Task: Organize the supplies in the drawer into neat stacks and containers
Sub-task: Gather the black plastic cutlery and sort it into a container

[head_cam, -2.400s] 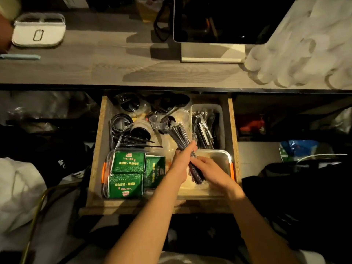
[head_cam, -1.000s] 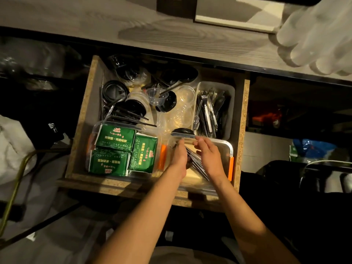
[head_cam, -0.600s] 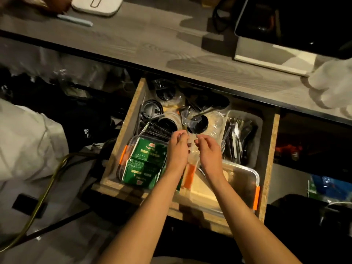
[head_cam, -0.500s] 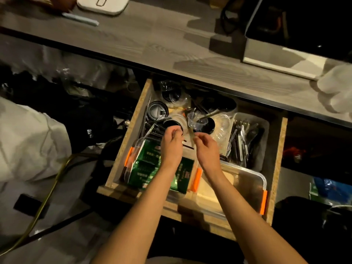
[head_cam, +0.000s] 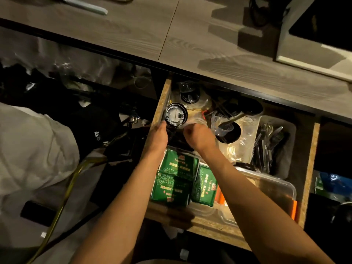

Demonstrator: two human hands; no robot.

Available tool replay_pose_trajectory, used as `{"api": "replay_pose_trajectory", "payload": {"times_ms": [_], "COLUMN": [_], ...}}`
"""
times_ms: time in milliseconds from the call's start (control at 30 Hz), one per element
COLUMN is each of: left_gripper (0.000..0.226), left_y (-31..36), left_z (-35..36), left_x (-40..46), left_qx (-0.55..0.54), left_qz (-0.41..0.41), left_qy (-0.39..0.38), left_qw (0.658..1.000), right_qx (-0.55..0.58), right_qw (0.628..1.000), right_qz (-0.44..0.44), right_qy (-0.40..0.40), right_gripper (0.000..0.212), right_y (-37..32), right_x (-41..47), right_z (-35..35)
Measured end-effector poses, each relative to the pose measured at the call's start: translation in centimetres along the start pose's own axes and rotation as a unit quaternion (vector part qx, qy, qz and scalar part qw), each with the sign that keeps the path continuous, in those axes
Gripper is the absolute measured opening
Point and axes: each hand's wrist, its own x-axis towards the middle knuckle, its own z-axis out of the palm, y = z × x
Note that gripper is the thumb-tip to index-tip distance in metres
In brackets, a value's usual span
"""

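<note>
Both hands reach into the chipboard drawer (head_cam: pixel 310 168). Left hand (head_cam: pixel 159 136) touches the round black lid (head_cam: pixel 175 115) at the left wall; whether its grip closes, I cannot tell. Right hand (head_cam: pixel 198 136) is curled, contents hidden. Glossy green packets (head_cam: pixel 177 180) fill the near tub; clear cups crowd the middle.

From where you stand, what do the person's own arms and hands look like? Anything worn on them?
Both arms are bare as far as the view shows: no sleeves, gloves, watch or bracelet. The left hand and right hand show no rings that I can make out, though the light is dim. Nothing is marked or attached on either forearm.
</note>
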Motion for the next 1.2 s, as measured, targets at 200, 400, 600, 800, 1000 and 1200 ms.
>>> {"api": "replay_pose_trajectory", "payload": {"times_ms": [200, 400, 600, 800, 1000, 1200], "left_gripper": [0.087, 0.113, 0.094, 0.039, 0.064, 0.045], "left_y": [1.0, -1.6, -0.5, 1.1, 0.7, 0.9], "left_z": [-0.6, -0.3, -0.5, -1.0, -1.0, -0.5], "left_x": [-0.2, 4.0, 2.8, 1.4, 1.4, 0.5], "left_qx": [0.158, 0.166, 0.163, 0.211, 0.296, 0.207], "left_qz": [-0.029, -0.021, -0.019, 0.079, 0.163, 0.207], "left_qy": [-0.025, -0.083, -0.137, -0.156, -0.148, -0.104], "left_qw": [0.987, 0.982, 0.977, 0.962, 0.929, 0.951], "right_qx": [-0.038, -0.114, -0.075, 0.080, 0.088, 0.374], "right_qw": [0.996, 0.988, 0.986, 0.989, 0.989, 0.908], "right_qz": [0.036, 0.018, 0.044, 0.048, 0.051, 0.188], "right_qy": [-0.073, -0.105, -0.140, -0.114, -0.108, -0.033], "right_gripper": [0.037, 0.056, 0.040, 0.026, 0.024, 0.024], "right_y": [0.5, 0.4, 1.0, 2.1, 3.2, 3.6], "right_x": [0.0, 0.2, 0.8, 0.7, 0.0, -2.0], "right_z": [2.0, 2.9, 3.1, 1.7, -0.4, -2.4]}}
